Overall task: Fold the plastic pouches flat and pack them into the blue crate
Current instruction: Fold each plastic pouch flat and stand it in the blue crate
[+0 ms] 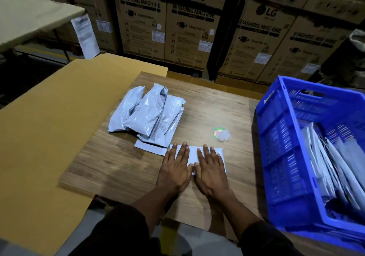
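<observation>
Under flat hands (194, 169), pouch (192, 155) mostly hidden.

A pale grey pouch (192, 154) lies flat on the board at about 6 o'clock, mostly hidden under two hands. A loose heap of puffy, glossy grey pouches (147, 113) sits at 11 o'clock from it, overlapping. The blue crate (280, 137), with slotted walls, stands at 3 o'clock, holding flattened pouches (333, 165) leaning on edge.
</observation>
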A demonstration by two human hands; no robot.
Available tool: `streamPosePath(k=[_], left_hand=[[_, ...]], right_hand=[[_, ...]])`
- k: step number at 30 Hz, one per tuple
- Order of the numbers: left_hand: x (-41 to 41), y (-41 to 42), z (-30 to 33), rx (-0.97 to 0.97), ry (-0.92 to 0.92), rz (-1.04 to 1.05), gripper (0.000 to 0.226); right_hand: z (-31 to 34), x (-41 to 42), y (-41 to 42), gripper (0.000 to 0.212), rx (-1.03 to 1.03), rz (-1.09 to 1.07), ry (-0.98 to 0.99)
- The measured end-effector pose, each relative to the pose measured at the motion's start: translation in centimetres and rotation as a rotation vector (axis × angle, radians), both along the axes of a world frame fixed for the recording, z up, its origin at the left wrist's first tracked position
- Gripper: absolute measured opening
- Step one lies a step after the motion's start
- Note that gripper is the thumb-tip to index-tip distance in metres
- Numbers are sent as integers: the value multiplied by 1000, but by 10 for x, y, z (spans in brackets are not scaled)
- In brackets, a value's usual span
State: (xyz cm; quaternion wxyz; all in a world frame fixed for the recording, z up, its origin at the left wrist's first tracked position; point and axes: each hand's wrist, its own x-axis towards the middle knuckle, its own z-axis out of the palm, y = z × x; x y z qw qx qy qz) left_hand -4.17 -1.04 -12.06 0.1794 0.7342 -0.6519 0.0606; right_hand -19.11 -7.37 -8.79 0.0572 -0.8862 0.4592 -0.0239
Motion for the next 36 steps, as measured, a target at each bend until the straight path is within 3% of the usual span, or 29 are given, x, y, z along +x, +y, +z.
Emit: streamPosePath(k=[4,12,16,19,22,28,36], left_hand=[[0,1,0,-20,3,0,61],[3,4,3,16,37,-27,65],[1,6,-5,-38,50,-50,56],[-1,6,-11,-115,33,-135,48],[0,6,-11,-168,44,-171,47],[6,4,-2,-2,70,-89,57],[4,3,1,4,44,-81,61]], right_hand=[[-1,-23,-12,74,46,-107,6],[10,-35,-16,90,137,-88,29],[21,-37,-12,85,139,-98,70],[19,-29,-3,67,-36,81,84],[11,-5,3,59,-5,201,72],[5,2,2,58,-32,192,100],[0,-21,-4,78,40,35,80]])
